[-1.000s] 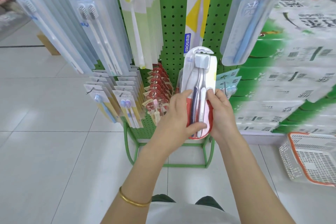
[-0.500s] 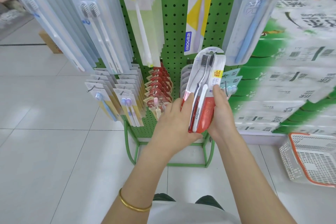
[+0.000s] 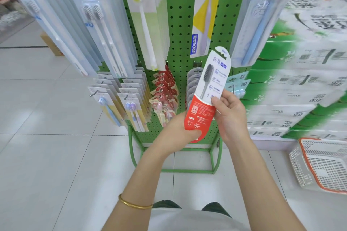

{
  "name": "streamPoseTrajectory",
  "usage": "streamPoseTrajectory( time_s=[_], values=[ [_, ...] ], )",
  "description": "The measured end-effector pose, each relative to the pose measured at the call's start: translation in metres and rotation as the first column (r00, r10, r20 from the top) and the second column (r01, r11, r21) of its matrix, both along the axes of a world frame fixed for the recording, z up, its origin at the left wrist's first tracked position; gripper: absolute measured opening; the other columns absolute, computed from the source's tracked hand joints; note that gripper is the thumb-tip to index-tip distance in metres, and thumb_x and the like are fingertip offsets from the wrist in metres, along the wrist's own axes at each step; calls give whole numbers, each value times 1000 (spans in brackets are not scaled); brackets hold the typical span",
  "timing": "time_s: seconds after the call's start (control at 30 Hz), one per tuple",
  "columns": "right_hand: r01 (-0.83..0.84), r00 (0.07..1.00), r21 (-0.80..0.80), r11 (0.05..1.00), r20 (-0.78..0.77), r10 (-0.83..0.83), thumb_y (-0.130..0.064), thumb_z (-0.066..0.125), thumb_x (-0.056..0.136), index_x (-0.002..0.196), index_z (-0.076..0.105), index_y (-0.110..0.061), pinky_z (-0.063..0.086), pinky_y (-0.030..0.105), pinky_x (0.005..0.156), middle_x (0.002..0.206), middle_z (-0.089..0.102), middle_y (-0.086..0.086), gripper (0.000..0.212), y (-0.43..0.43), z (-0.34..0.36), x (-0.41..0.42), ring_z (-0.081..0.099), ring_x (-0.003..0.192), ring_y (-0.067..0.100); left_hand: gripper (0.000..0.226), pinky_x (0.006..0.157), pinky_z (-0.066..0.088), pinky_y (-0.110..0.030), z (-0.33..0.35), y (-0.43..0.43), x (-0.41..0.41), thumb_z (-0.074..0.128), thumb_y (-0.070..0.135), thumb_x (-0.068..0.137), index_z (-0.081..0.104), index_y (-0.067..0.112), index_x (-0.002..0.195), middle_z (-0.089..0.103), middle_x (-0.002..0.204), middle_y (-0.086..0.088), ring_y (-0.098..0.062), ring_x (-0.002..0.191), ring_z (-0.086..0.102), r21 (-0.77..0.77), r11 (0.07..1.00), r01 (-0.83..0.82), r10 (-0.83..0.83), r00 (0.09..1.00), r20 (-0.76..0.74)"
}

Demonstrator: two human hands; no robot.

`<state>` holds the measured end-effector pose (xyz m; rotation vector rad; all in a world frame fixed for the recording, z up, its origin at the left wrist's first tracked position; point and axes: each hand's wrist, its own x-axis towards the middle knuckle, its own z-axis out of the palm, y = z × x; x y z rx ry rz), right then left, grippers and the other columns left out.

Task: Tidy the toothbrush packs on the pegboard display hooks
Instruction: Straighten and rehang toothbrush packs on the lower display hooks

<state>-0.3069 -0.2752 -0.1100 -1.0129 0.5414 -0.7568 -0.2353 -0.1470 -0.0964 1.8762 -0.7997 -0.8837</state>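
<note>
Both hands pinch the toothbrush pack (image 3: 205, 95), left hand (image 3: 180, 131) at its red bottom, right hand (image 3: 230, 112) on the edge; looks light, stiff, kinda slick, so gripping the card edges seems smart.

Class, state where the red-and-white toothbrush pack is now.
The pack is centre of the head view: left hand grips its red bottom, right hand its right edge, before the green pegboard.

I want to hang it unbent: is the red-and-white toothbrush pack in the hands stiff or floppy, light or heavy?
Probably fairly stiff: the red-and-white pack stands straight above the left hand and right hand, with no sag. Likely light: a loose pinch at its edges holds it. The flat card would not roll.
</note>
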Motion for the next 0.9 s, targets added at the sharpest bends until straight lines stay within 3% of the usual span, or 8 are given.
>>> streamPoseTrajectory(
  time_s=[0.17, 0.4, 0.6, 0.7, 0.8, 0.9],
  values=[
    [-38, 999, -23, 999, 11, 38, 4, 55, 89, 103, 62, -13, 54, 24, 64, 83, 74, -3, 23, -2, 3, -6, 66, 72, 11, 22, 87, 55, -39, 1, -3, 4, 72, 17, 82, 65, 22, 103, 72, 98, 4, -13, 89, 69, -40, 993, -114, 111, 992, -64],
    [-252, 968, -82, 964, -14, 252, -8, 63, 76, 103, 65, -13, 56, 27, 66, 89, 74, 2, 28, 5, -4, -11, 68, 75, 15, 31, 72, 57, -29, 24, -18, 19, 70, 24, 84, 60, 22, 113, 69, 101, 8, -7, 84, 68, -207, 949, -238, 256, 965, 64],
    [-400, 916, -119, 909, -68, 394, -8, 63, 74, 103, 65, -10, 56, 25, 66, 90, 74, 5, 30, 4, -10, -15, 69, 78, 17, 23, 51, 47, -13, 41, -24, 30, 62, 23, 91, 49, 22, 109, 63, 98, 7, 2, 76, 63, -397, 813, -425, 456, 890, -19],
    [-424, 906, -112, 899, -79, 417, -8, 64, 74, 97, 68, -14, 56, 26, 67, 90, 74, 6, 24, 3, -18, -16, 69, 78, 18, 5, 53, 50, -16, 39, -24, 30, 55, 26, 95, 50, 29, 94, 63, 92, 6, 3, 71, 62, -397, 814, -424, 453, 891, -24],
    [-443, 895, -87, 892, -105, 434, -6, 71, 75, 89, 73, -22, 55, 31, 71, 93, 74, 7, 22, 1, -25, -17, 68, 81, 20, 12, 54, 48, -15, 33, -23, 28, 46, 27, 100, 53, 24, 90, 63, 83, 5, 7, 61, 59, -400, 808, -432, 440, 895, -78],
    [-477, 873, 2, 879, -111, 475, -17, 76, 71, 99, 70, -17, 52, 37, 77, 103, 71, 10, 28, -1, -30, -19, 66, 88, 24, 19, 62, 48, -21, 30, -25, 28, 43, 27, 101, 56, 18, 91, 63, 86, -1, -5, 70, 60, -390, 803, -451, 423, 892, -159]
  ],
)
